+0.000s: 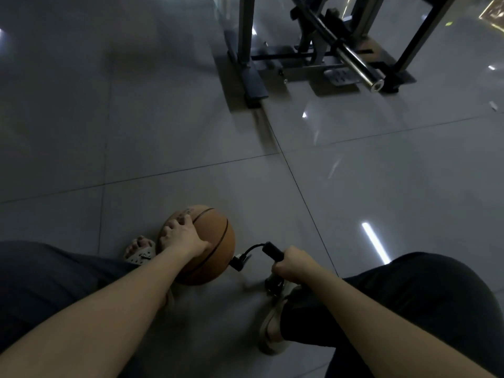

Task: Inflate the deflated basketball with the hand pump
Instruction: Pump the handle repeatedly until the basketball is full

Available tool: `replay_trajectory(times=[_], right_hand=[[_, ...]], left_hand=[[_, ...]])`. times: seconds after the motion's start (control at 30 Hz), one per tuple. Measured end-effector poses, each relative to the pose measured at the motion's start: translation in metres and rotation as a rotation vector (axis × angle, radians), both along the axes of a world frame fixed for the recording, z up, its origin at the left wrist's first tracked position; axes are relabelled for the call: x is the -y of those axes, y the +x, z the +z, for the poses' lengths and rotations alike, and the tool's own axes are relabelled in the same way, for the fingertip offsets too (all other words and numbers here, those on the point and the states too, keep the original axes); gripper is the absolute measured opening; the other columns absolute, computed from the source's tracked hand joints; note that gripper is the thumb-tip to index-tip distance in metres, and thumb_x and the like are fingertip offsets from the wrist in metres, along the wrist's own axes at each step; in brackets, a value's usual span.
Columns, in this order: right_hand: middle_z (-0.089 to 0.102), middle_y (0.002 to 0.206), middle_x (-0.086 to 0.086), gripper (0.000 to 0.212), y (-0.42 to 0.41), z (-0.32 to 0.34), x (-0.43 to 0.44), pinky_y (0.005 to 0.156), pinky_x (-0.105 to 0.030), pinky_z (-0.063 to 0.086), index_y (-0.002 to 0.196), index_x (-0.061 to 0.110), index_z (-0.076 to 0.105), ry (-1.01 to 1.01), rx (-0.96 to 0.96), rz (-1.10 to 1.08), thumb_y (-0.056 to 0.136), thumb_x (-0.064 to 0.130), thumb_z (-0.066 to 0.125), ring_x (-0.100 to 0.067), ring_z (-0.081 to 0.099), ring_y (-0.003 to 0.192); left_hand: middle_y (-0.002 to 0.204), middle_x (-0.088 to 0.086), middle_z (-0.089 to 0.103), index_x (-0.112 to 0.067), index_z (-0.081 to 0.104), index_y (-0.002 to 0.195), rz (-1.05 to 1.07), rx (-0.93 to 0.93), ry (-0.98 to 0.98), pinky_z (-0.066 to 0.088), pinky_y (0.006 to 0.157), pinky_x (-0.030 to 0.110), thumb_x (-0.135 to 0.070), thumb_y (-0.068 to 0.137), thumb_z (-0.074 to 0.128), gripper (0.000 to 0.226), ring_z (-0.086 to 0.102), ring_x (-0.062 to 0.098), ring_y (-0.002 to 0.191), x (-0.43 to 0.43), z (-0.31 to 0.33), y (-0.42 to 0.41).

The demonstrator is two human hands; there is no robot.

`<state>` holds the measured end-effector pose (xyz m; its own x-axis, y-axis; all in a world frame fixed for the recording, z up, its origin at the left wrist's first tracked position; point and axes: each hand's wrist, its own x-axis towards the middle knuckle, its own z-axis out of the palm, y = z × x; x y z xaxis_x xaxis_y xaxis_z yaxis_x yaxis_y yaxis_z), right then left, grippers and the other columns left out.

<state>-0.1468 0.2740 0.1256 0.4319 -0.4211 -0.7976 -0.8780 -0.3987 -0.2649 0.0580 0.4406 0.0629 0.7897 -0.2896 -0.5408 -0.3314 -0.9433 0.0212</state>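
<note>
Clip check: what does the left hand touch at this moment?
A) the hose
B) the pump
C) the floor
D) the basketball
D: the left hand lies spread on top of the basketball, while the right hand grips the pump.

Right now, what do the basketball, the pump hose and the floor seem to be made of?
Basketball: matte orange-brown with black seams, probably rubber or composite leather. Pump hose: black and curved, likely flexible rubber or plastic. Floor: large glossy tiles, ceramic or similar; they mirror lights.
</note>
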Motion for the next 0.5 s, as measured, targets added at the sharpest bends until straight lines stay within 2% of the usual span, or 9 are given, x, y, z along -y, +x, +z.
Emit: replay_trajectory(times=[0.17, 0.3, 0.4, 0.5], right_hand=[[0.055, 0.076, -0.009, 0.030, 0.025, 0.088, 0.014, 0.046, -0.025, 0.038, 0.110, 0.004, 0.054, -0.015, 0.010, 0.067, 0.088, 0.022, 0.060, -0.017, 0.047, 0.053], [0.056, 0.070, -0.008, 0.027, 0.035, 0.160, 0.027, 0.044, -0.023, 0.036, 0.101, 0.002, 0.059, -0.029, 0.060, 0.100, 0.088, 0.025, 0.063, -0.015, 0.044, 0.046], [0.055, 0.069, -0.009, 0.025, 0.033, 0.159, 0.024, 0.043, -0.022, 0.035, 0.099, 0.002, 0.059, -0.023, 0.052, 0.112, 0.088, 0.024, 0.063, -0.014, 0.043, 0.045], [0.055, 0.073, -0.009, 0.022, 0.033, 0.130, 0.014, 0.046, -0.024, 0.038, 0.101, 0.005, 0.055, -0.027, 0.041, 0.113, 0.086, 0.021, 0.060, -0.016, 0.046, 0.051]], left_hand=[[0.157, 0.024, 0.020, -0.018, 0.006, 0.158, -0.022, -0.024, 0.012, 0.039, 0.106, 0.053, -0.059, 0.078, 0.072, 0.112, 0.027, 0.045, 0.141, 0.000, 0.005, -0.004], [0.153, 0.024, 0.026, -0.018, 0.014, 0.156, -0.062, -0.016, -0.013, 0.042, 0.104, 0.052, -0.056, 0.079, 0.071, 0.103, 0.033, 0.045, 0.137, 0.000, 0.008, -0.006], [0.149, 0.022, 0.033, -0.019, 0.025, 0.151, -0.070, 0.025, -0.027, 0.041, 0.104, 0.050, -0.053, 0.078, 0.069, 0.092, 0.038, 0.042, 0.134, 0.002, 0.007, -0.007], [0.151, 0.022, 0.032, -0.016, 0.025, 0.152, -0.078, 0.034, 0.004, 0.035, 0.109, 0.050, -0.050, 0.080, 0.065, 0.090, 0.035, 0.041, 0.137, 0.008, 0.005, -0.008]])
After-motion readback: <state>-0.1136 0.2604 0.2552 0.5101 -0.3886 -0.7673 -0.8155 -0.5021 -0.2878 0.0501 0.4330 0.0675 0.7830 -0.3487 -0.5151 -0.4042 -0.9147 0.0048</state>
